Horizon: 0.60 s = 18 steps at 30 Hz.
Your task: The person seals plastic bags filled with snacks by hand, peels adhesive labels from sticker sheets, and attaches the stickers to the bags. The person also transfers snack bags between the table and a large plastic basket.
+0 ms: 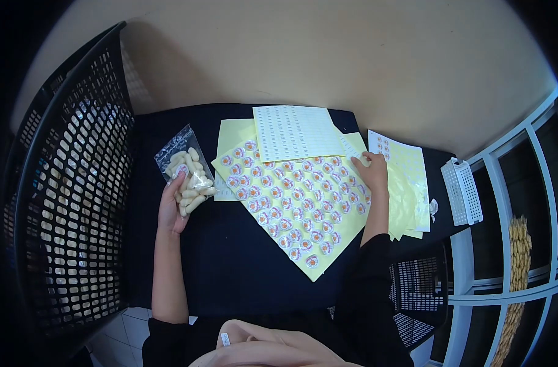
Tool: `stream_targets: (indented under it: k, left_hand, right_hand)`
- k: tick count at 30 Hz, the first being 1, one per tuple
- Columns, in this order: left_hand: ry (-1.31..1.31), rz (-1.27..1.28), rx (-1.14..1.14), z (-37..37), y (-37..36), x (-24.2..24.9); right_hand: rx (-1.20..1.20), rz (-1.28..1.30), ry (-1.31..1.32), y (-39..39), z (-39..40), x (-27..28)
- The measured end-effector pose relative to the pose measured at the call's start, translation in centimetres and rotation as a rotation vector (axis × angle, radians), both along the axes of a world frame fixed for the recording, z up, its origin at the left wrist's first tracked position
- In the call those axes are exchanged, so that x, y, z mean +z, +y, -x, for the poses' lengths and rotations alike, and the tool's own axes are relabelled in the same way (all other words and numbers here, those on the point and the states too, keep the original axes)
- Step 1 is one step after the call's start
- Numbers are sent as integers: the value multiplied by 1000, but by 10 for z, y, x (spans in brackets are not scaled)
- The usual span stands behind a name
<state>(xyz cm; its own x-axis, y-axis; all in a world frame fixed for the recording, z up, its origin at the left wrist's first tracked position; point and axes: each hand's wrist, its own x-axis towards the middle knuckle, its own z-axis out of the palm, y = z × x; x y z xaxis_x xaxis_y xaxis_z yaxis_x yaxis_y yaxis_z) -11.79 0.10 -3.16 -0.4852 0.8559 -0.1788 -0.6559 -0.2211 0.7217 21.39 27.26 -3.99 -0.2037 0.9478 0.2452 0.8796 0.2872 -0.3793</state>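
My left hand [170,205] is closed on a clear plastic bag [179,147] filled with cream-coloured, finger-shaped pieces [196,180]. A round printed sticker [182,170] shows on the bag beside my thumb. Over the right side of the paper sheets is my right hand [374,173], its fingers bent together at a white sheet of small printed labels [351,145]. Whatever is between those fingertips is too small to make out. Below and left of it lies a yellow sheet of round stickers [297,211], turned cornerwise. Another white label sheet [297,131] overlaps its top.
A tall black slotted basket [77,202] with bagged contents stands at the left. On the right are yellow backing sheets [404,196], crumpled paper [434,208] and a small white basket [462,191]. A lower black basket [418,284] sits beside the dark-covered table [230,263].
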Motion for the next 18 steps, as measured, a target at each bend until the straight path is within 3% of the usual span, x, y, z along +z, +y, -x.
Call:
stream_targets:
  k: [5, 7, 14, 16, 18]
  left_hand:
    - [-1, 33, -80, -3, 1, 0]
    - [-44, 38, -92, -6, 0, 4]
    - [-163, -103, -95, 2, 2, -9]
    - [-262, -151, -137, 5, 2, -9]
    - [-314, -151, -128, 3, 1, -6]
  right_hand:
    - [-19, 73, 57, -9, 9, 16]
    - [31, 330, 56, -20, 17, 35]
    - [77, 525, 46, -26, 27, 32]
    - [107, -218, -173, -40, 38, 37]
    - [367, -64, 66, -65, 67, 46]
